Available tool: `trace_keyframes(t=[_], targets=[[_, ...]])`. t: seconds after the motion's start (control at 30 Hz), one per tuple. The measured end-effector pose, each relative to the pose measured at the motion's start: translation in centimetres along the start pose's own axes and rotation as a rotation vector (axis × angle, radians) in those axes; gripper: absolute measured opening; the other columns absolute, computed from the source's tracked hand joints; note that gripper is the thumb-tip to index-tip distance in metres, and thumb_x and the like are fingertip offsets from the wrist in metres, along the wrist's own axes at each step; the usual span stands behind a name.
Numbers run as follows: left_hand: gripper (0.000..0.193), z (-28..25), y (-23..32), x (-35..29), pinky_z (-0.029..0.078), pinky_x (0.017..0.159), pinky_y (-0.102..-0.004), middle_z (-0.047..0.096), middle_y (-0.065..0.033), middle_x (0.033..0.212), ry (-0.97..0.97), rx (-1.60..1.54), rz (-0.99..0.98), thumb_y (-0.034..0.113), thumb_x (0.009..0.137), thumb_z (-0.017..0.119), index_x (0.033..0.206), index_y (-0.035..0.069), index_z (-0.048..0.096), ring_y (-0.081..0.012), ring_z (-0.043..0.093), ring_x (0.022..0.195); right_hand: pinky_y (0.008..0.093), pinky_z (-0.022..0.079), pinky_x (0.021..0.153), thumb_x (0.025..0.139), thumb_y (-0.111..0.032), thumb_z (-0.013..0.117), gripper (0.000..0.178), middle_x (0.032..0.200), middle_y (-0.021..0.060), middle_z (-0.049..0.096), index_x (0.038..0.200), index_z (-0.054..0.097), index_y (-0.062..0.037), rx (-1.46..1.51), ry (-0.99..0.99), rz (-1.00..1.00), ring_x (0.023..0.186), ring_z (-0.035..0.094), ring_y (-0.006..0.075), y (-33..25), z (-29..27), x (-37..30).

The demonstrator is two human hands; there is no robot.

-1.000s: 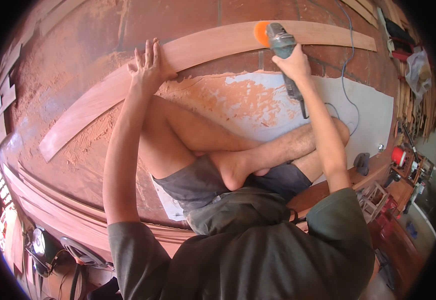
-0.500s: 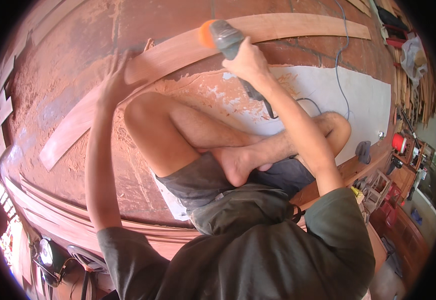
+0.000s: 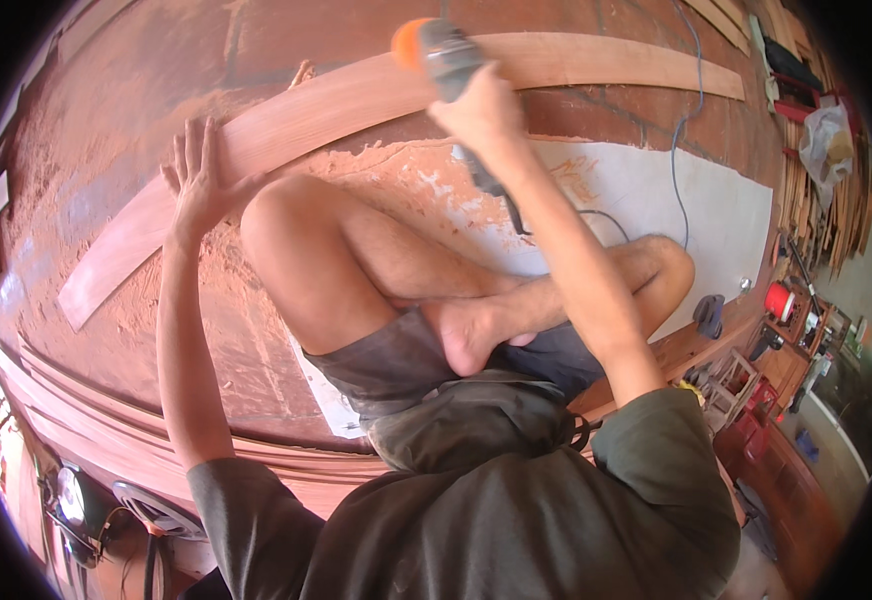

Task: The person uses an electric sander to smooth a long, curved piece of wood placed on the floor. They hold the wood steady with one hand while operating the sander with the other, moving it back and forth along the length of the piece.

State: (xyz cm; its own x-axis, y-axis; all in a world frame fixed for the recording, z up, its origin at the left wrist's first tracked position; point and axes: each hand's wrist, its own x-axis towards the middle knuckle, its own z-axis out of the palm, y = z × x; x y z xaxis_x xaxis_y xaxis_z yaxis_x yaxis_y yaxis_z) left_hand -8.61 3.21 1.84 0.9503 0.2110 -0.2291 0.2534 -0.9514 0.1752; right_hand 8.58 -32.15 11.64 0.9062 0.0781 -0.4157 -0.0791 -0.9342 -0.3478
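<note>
A long, thin, curved wooden board [image 3: 331, 105] lies across the floor beyond my crossed legs. My left hand [image 3: 199, 187] rests on its left part, fingers spread and holding nothing. My right hand [image 3: 486, 108] is wrapped round the body of a grey angle grinder [image 3: 453, 58]. The grinder's round orange disc [image 3: 411, 42] is at the board's far edge, slightly blurred. Whether the disc touches the wood I cannot tell. The grinder's rear end and the start of its cord show below my right wrist.
Reddish sawdust [image 3: 106, 165] covers the floor. A white sheet [image 3: 726, 200] lies under my legs, crossed by a blue-grey cord [image 3: 676, 150]. Stacked wooden strips [image 3: 106, 425] lie at lower left. More strips [image 3: 846, 220] and assorted tools stand along the right side.
My left hand has shifted slightly left and down along the board, its fingers now plainly spread. My right hand has carried the grinder slightly up and left. The view has shifted a little.
</note>
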Motion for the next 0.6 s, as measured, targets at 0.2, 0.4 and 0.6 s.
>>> trace_keyframes(t=[0.2,0.4,0.6], targets=[[0.123,1.3,-0.7,0.3,-0.003,0.12,-0.0684,0.0,-0.0122,0.174,0.081,-0.016,0.041,0.076,0.078,0.072,0.167,0.021,0.008,-0.0389,-0.004,0.159,0.0444,0.062,0.08,0.072,-0.022,0.082,0.067,0.095,0.029,0.072,0.12,0.051,0.0127,0.007,-0.02,-0.235,0.087,0.074,0.0413,-2.4,3.6,-1.5],[0.126,1.4,-0.6,0.4,-0.006,0.122,-0.065,0.002,-0.0148,0.174,0.063,0.006,0.04,0.081,0.075,0.071,0.167,0.019,0.012,-0.0389,-0.004,0.159,0.0394,0.063,0.082,0.068,-0.025,0.084,0.077,0.106,0.0257,0.072,0.127,0.051,0.0111,-0.051,0.058,-0.021,0.092,0.075,0.0352,5.3,-2.5,3.0],[0.125,0.6,-0.1,0.2,-0.005,0.123,-0.0641,0.004,-0.0137,0.174,0.046,-0.032,0.015,0.071,0.073,0.08,0.167,0.021,0.014,-0.0382,-0.004,0.159,0.0412,0.06,0.09,0.066,-0.029,0.088,0.076,0.115,0.0261,0.072,0.125,0.059,0.0082,-0.155,0.228,0.251,0.102,0.074,0.0349,14.3,-8.1,8.4]])
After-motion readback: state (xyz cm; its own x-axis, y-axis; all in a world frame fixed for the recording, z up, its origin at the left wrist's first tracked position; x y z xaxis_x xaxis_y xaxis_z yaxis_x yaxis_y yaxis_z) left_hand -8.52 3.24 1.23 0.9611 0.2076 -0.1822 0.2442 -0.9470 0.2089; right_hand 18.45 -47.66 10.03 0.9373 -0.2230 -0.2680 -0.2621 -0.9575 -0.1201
